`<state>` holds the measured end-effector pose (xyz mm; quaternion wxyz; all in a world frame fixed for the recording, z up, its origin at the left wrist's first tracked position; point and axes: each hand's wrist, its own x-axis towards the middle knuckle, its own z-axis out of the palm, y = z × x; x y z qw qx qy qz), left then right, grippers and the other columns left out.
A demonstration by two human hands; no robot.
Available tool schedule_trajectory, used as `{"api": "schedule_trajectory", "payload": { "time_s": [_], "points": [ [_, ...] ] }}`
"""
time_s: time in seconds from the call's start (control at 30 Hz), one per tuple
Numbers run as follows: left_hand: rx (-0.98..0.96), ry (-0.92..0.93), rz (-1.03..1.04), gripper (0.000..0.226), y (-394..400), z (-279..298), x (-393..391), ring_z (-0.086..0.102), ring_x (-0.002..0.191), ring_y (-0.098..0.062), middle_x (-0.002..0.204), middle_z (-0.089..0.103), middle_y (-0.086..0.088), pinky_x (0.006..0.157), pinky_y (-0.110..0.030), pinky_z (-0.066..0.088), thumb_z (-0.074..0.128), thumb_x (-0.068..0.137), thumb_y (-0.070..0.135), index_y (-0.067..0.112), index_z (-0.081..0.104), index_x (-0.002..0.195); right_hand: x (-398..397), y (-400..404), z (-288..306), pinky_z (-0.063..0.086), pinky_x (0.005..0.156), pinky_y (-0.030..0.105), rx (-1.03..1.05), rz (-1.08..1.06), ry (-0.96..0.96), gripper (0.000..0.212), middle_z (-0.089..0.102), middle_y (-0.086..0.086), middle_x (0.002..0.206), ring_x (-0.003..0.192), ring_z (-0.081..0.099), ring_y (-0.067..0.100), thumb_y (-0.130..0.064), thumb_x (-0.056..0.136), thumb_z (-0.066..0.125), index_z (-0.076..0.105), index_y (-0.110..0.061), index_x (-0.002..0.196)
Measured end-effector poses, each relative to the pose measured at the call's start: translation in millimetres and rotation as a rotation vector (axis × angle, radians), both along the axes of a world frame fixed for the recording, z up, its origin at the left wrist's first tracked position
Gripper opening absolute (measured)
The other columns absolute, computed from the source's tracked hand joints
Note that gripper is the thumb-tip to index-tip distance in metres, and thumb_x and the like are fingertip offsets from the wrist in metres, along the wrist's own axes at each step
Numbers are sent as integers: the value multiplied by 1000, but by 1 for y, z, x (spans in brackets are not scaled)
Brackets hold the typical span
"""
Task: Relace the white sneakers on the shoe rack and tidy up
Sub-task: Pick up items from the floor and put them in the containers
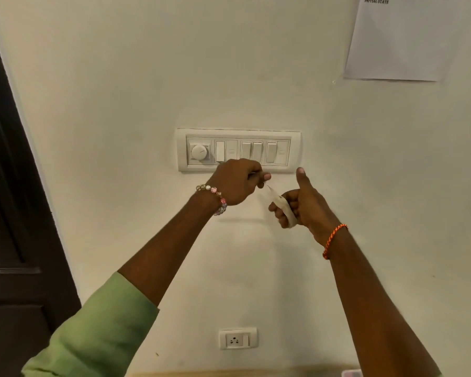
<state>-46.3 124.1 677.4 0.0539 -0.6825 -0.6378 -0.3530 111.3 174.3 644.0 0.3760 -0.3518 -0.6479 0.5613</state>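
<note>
Right now both my hands are up at the wall, below the white switch panel (238, 150). Flat white shoelace (282, 204) runs diagonally: left hand (235, 180) pinches its upper tip, right hand (301, 204) curls round the lower stretch, thumb up. Sneakers not in view.

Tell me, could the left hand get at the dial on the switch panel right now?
Probably yes. The left hand is just below the switch panel, and nothing stands between it and the dial. But its fingers are pinching the end of a white lace that the right hand grips, so it is not free.
</note>
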Motion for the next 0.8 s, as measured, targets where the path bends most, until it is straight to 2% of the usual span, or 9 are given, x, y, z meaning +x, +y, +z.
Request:
{"api": "schedule_trajectory", "payload": {
  "time_s": [0.07,0.17,0.3,0.37,0.43,0.53,0.6,0.67,0.8],
  "points": [
    [0,-122,-54,30,0,-1,-1,45,41,3,47,55,19,45,-10,28,53,96,29,8,67,80,2,-1,1,38,46,23,-43,27,69,83,54,11,53,39,41,16,-62,95,18,64,-3,58],
    [-31,-276,-113,32,0,-13,0,36,36,-3,37,38,11,42,-11,26,52,96,33,11,67,78,7,-2,8,27,37,15,-207,119,330,79,34,-2,38,30,26,9,-57,96,24,59,-7,47],
    [-158,-428,-207,35,2,-35,10,35,43,-6,59,38,-4,48,-19,39,46,99,33,19,63,72,10,-4,14,38,41,15,-428,282,825,64,46,-2,48,37,42,7,-46,95,35,65,-3,58],
    [-213,-430,-216,35,0,-43,19,32,40,-6,65,39,-8,45,-19,35,43,100,34,18,63,75,9,-2,12,49,50,18,-462,306,1030,59,60,4,63,49,56,11,-41,94,38,68,3,69],
    [-246,-355,-214,35,-1,-47,25,32,40,-5,69,42,-11,43,-16,32,42,100,33,14,65,82,6,1,9,57,64,26,-453,257,1137,56,67,14,79,65,66,20,-39,93,40,67,9,84],
    [-301,-222,-230,33,-3,-47,29,47,59,-7,75,52,-9,56,-16,37,41,101,28,15,67,86,4,5,3,56,84,35,-394,143,1123,54,70,22,96,89,70,30,-40,93,39,60,9,103],
    [-336,-174,-230,31,-5,-45,29,49,71,-15,77,55,-6,64,-20,38,41,101,28,18,66,85,3,7,0,55,87,36,-360,60,1071,54,67,24,103,94,69,31,-40,95,39,58,9,106],
    [-339,-144,-213,31,-6,-40,28,49,71,-14,75,56,-1,64,-21,38,41,101,28,17,66,86,1,9,-1,54,86,35,-314,-31,950,53,65,24,105,94,67,31,-40,97,37,58,7,102],
    [-291,-55,-164,30,-8,-27,19,52,71,-14,72,54,6,62,-18,37,43,100,29,16,68,87,-6,10,-9,55,80,33,-165,-169,529,60,67,19,84,78,67,27,-45,100,29,61,2,82]
  ]
}}
